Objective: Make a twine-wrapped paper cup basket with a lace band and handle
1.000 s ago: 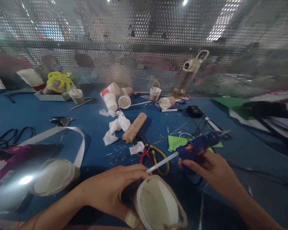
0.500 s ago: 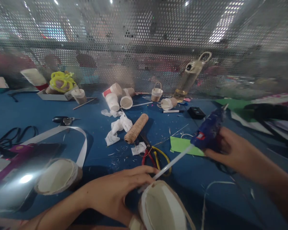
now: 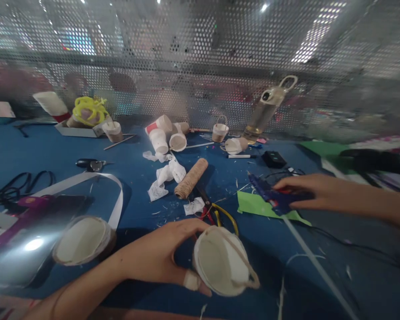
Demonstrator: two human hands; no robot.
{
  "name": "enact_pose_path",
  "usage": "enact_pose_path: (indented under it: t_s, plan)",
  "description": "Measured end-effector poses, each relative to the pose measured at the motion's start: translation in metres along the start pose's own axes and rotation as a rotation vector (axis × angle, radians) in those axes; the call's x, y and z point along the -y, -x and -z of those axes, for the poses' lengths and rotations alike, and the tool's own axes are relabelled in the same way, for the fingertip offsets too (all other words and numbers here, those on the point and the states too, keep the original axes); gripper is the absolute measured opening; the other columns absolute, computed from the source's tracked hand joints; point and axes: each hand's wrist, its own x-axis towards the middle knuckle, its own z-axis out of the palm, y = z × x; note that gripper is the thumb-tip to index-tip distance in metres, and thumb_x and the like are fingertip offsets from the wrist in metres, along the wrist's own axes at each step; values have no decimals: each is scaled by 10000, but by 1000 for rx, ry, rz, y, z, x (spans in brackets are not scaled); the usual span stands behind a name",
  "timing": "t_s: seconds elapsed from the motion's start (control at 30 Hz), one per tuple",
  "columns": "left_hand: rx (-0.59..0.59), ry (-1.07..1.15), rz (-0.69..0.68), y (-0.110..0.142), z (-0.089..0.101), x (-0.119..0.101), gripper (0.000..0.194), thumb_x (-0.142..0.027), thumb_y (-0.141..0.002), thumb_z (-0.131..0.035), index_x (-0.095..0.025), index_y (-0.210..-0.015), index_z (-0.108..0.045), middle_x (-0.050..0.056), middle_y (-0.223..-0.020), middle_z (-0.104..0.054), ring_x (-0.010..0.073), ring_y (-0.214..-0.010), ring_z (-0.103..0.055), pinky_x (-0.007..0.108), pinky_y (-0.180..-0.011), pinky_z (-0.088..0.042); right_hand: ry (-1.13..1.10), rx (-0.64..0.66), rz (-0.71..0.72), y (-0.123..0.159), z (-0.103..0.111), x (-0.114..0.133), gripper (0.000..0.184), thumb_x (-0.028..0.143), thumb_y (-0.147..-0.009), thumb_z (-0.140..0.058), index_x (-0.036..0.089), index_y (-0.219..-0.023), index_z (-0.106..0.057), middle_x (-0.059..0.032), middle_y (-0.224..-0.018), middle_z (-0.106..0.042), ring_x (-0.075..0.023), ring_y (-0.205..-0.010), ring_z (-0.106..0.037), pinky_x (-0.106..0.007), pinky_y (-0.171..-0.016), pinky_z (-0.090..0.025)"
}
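My left hand (image 3: 173, 255) is closed around the side of a white paper cup (image 3: 216, 262), its open mouth tilted up at me. A strip of cord or twine crosses the cup's rim and sticks out at the lower right. The thumb wears a beige plaster. My right hand (image 3: 298, 191) grips a dark blue glue gun (image 3: 275, 195), nozzle pointing up and left, just over a green paper piece (image 3: 256, 204). A long clear glue stick (image 3: 315, 258) trails from its back. Beyond the cup lie red-and-yellow-handled pliers (image 3: 225, 215), partly hidden by my left hand.
A twine roll (image 3: 191, 178) and crumpled tissue (image 3: 166, 175) lie mid-table. Another cup (image 3: 83, 240) stands by a phone (image 3: 23, 262) at left. Several cups, a small basket (image 3: 219, 132) and a bottle (image 3: 265, 109) line the perforated metal screen (image 3: 186, 58). A black cord (image 3: 353, 244) runs right.
My right hand has lowered the glue gun and turned it, so the glue stick now points toward the lower right, away from the cup. My left hand has raised the cup slightly.
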Motion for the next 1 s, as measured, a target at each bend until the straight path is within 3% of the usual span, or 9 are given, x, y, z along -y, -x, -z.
enact_pose_path:
  t_s: [0.03, 0.13, 0.23, 0.33, 0.43, 0.57, 0.67, 0.9, 1.0]
  plan:
    - [-23, -10, 20, 0, 0, 0, 648, -373, -739, -854, -254, -1301, -555, 71, -1299, -649, 269, -1165, -616, 368, -985, -466, 67, 251, 114, 2, -8, -5, 215, 159, -792, -725, 231, -979, -801, -14, -919, -789, -148, -802, -754, -176, -687, -542]
    - [-66, -27, 46, 0, -1, -2, 649, -374, -733, -852, -247, -1295, -555, 79, -1300, -653, 285, -1165, -616, 382, -978, -473, 110, 333, 181, 7, -28, -19, 274, 135, -837, -673, 236, -1071, -773, -57, -1080, -758, -190, -962, -737, -225, -830, -550]
    - [-100, -30, 39, -1, -1, -2, 623, -366, -760, -822, -238, -1305, -547, 91, -1319, -644, 298, -1188, -607, 413, -1014, -460, 157, 288, 180, 12, -39, -27, 302, 153, -887, -603, 231, -1135, -758, -104, -1231, -701, -245, -1091, -702, -297, -927, -541]
    - [-136, -55, 11, -1, -1, 0, 605, -314, -786, -798, -239, -1321, -526, 102, -1341, -618, 298, -1218, -583, 433, -1051, -439, 212, 181, 187, 20, -41, -16, 337, 202, -873, -643, 214, -1199, -730, -147, -1268, -681, -320, -1132, -678, -387, -944, -546]
    - [-181, -80, -6, 0, -1, 4, 649, -310, -781, -815, -253, -1343, -496, 104, -1355, -592, 298, -1243, -558, 425, -1055, -439, 153, 46, 245, 31, -38, 21, 310, 243, -916, -616, 252, -1212, -706, -115, -1204, -711, -293, -1108, -679, -381, -946, -538]
    - [-224, -92, -37, 1, 0, 7, 652, -326, -802, -809, -272, -1356, -471, 101, -1366, -564, 292, -1271, -529, 410, -1056, -444, -135, 76, 504, 44, -41, 82, 176, 250, -925, -649, 300, -1090, -686, -12, -911, -759, -182, -814, -730, -268, -748, -558]
    - [-241, -122, -58, 1, 1, 8, 646, -317, -813, -801, -277, -1361, -462, 102, -1377, -545, 290, -1292, -505, 421, -1086, -423, -254, 97, 562, 45, -54, 106, 261, 352, -885, -738, 280, -1114, -635, 4, -871, -737, -152, -784, -701, -239, -691, -519]
    - [-247, -174, -81, -1, 1, 11, 648, -314, -829, -787, -290, -1377, -442, 107, -1377, -533, 293, -1300, -492, 447, -1101, -409, -416, -5, 571, 39, -77, 111, 46, 256, -948, -659, 210, -944, -662, -3, -806, -691, -91, -703, -651, -174, -643, -493]
    - [-263, -176, -70, -1, 1, 12, 654, -320, -823, -790, -289, -1381, -449, 104, -1378, -525, 291, -1298, -492, 438, -1096, -410, -447, -18, 564, 40, -81, 108, 72, 237, -969, -621, 205, -918, -658, -12, -823, -674, -90, -704, -643, -174, -639, -500]
